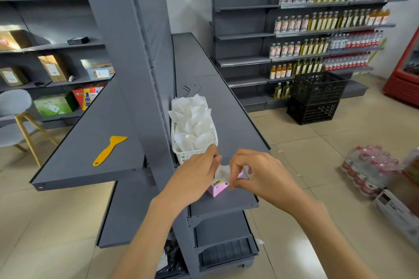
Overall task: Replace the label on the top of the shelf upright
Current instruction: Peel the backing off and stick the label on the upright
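Note:
My left hand and my right hand meet over the near end of a grey shelf. Between their fingertips they pinch a small white sheet of paper, likely a label or its backing. Under it a pink pad of labels rests on the shelf. The grey shelf upright rises at centre left; its top is out of frame. A yellow plastic scraper lies on the left shelf board.
A white basket full of crumpled white papers stands just beyond my hands. Drink bottles fill the far shelves. Two black crates are stacked on the floor. Shrink-wrapped bottle packs lie at right, a grey chair at left.

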`<state>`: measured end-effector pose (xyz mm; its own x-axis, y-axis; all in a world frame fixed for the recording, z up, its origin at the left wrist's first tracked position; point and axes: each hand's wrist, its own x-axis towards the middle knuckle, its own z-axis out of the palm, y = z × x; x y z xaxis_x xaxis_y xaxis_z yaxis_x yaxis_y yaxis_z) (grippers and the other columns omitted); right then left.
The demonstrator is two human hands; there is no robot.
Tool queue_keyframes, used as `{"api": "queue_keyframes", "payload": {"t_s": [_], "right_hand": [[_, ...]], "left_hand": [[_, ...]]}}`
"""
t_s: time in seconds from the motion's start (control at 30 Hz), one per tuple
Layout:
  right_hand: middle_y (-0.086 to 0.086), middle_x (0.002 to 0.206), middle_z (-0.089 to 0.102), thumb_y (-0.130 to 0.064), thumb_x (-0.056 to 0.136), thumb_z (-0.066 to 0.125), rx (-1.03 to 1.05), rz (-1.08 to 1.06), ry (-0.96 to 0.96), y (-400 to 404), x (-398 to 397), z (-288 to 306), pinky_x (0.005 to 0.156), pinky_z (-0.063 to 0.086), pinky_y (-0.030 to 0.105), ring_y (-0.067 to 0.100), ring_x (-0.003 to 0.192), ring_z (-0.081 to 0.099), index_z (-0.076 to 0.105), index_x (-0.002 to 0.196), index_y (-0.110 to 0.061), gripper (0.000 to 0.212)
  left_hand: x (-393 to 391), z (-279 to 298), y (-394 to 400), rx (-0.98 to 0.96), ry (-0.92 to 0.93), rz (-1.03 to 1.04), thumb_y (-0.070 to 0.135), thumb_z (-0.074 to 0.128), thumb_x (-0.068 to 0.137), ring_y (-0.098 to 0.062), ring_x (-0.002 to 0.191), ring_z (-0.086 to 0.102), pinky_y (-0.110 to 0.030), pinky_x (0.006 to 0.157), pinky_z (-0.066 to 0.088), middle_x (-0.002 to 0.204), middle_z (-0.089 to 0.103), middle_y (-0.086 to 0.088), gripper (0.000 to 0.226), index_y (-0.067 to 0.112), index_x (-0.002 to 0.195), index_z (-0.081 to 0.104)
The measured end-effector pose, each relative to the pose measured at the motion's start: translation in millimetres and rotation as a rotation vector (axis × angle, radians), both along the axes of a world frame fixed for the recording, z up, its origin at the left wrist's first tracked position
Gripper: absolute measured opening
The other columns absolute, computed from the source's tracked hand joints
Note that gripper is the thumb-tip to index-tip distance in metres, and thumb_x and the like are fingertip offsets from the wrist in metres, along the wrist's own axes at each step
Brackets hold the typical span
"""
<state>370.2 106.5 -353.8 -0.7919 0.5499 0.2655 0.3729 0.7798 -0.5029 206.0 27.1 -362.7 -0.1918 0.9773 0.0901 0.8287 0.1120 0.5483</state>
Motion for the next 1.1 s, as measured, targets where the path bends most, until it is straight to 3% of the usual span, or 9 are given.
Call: {"api": "queue_keyframes", "payload": {"t_s": [0.1, 0.3, 0.47, 0.63, 0.9, 1.1], "right_hand": [[-0.012, 0.083, 0.063, -0.02, 0.075, 0.076, -0.034, -0.004, -0.103, 5.6, 4.1, -4.3, 0.062, 0.041, 0.019, 0.0, 0.076, 0.057, 0.062, 0.068, -0.022, 0.015], [-0.012, 0.079, 0.067, -0.015, 0.071, 0.076, -0.13, 0.062, -0.276, 14.3, 3.5, -10.2, 0.067, 0.05, 0.026, 0.004, 0.077, 0.061, 0.066, 0.069, -0.019, 0.011], [-0.014, 0.072, 0.068, -0.012, 0.068, 0.076, -0.202, 0.107, -0.309, 19.6, 0.3, -15.2, 0.074, 0.054, 0.03, 0.003, 0.077, 0.063, 0.067, 0.069, -0.019, 0.012], [-0.009, 0.074, 0.074, -0.011, 0.072, 0.076, -0.238, 0.141, -0.358, 25.2, 4.6, -14.1, 0.076, 0.051, 0.025, -0.004, 0.071, 0.061, 0.063, 0.067, -0.021, 0.017], [-0.009, 0.074, 0.075, -0.011, 0.075, 0.071, -0.236, 0.089, -0.236, 40.4, 8.7, -6.9, 0.074, 0.058, 0.032, 0.002, 0.073, 0.067, 0.063, 0.075, -0.02, 0.012], [-0.012, 0.074, 0.071, -0.019, 0.077, 0.079, -0.221, -0.035, 0.021, 49.9, -0.5, 10.6, 0.072, 0.059, 0.034, 0.005, 0.071, 0.07, 0.061, 0.073, -0.026, 0.019]], "left_hand": [[5.2, -3.9, 14.9, -0.02, 0.135, 0.013, 0.035, 0.025, 0.106, -0.024, 0.063, 0.046, -0.035, 0.056, 0.033, 0.066, 0.044, 0.003, 0.025, 0.018, 0.091, 0.035], [7.1, 2.9, 34.5, 0.067, 0.257, 0.108, 0.034, 0.024, 0.106, -0.035, 0.074, 0.061, -0.043, 0.064, 0.048, 0.081, 0.064, -0.006, 0.027, 0.013, 0.096, 0.038], [-4.7, 13.5, 38.4, 0.229, 0.327, 0.194, 0.031, 0.024, 0.106, -0.038, 0.069, 0.056, -0.041, 0.061, 0.047, 0.076, 0.05, 0.004, 0.02, 0.018, 0.092, 0.027], [-20.2, 32.2, 45.8, 0.336, 0.403, 0.25, 0.029, 0.031, 0.106, -0.03, 0.06, 0.045, -0.038, 0.053, 0.043, 0.067, 0.042, 0.005, 0.021, 0.013, 0.092, 0.036], [-47.0, 77.1, 69.1, 0.559, 0.385, 0.289, 0.015, 0.05, 0.102, -0.027, 0.063, 0.051, -0.037, 0.057, 0.042, 0.073, 0.056, -0.008, 0.022, 0.004, 0.083, 0.047], [-69.1, 85.6, 102.4, 0.538, 0.577, 0.292, 0.012, 0.047, 0.103, -0.029, 0.059, 0.045, -0.044, 0.057, 0.046, 0.075, 0.054, -0.011, 0.02, 0.006, 0.084, 0.044]]}}
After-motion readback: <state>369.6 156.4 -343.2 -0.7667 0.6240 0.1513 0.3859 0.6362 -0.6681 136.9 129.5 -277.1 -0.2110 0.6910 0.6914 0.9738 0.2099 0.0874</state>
